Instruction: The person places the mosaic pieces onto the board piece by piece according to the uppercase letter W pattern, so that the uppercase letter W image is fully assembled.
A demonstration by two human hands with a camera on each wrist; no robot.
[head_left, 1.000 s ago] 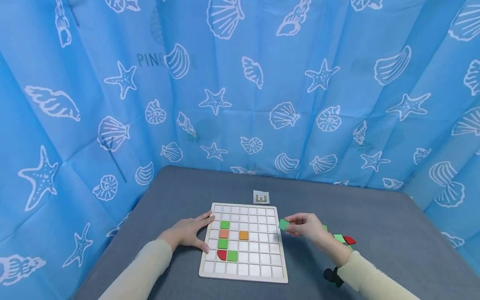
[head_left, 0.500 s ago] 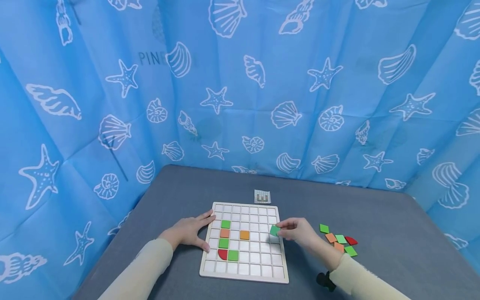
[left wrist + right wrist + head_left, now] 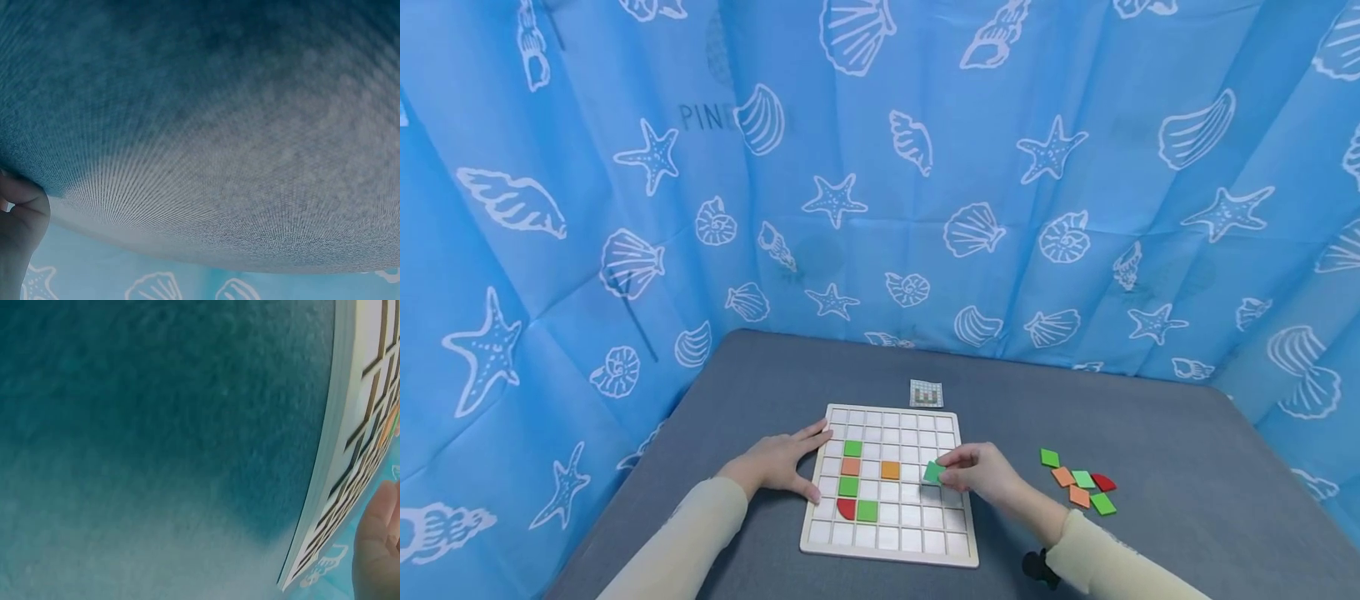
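Observation:
A white grid board (image 3: 889,553) lies on the grey table. My left hand (image 3: 775,467) rests at its left edge with the fingers spread. Above the board's right part, my right hand (image 3: 985,477) pinches a green square tile (image 3: 933,472) between thumb and fingertips. In the left columns lie green tiles, a salmon tile (image 3: 851,467) and a red quarter-round piece (image 3: 846,508); an orange tile (image 3: 890,470) sits nearer the middle. The left wrist view shows part of my left hand (image 3: 22,231); in the right wrist view, part of my right hand (image 3: 377,544) is beside the board (image 3: 325,456).
Right of the board lie loose green and orange tiles (image 3: 1078,497) and a red rounded piece (image 3: 1103,482). A small patterned card (image 3: 927,393) lies behind the board. A black object (image 3: 1040,568) is by the right sleeve. A blue shell-print curtain (image 3: 880,183) hangs behind the table.
My right hand has carried the green tile leftward from beyond the board's right edge to over its right columns. The loose pieces at the right are uncovered. My left hand stays in place.

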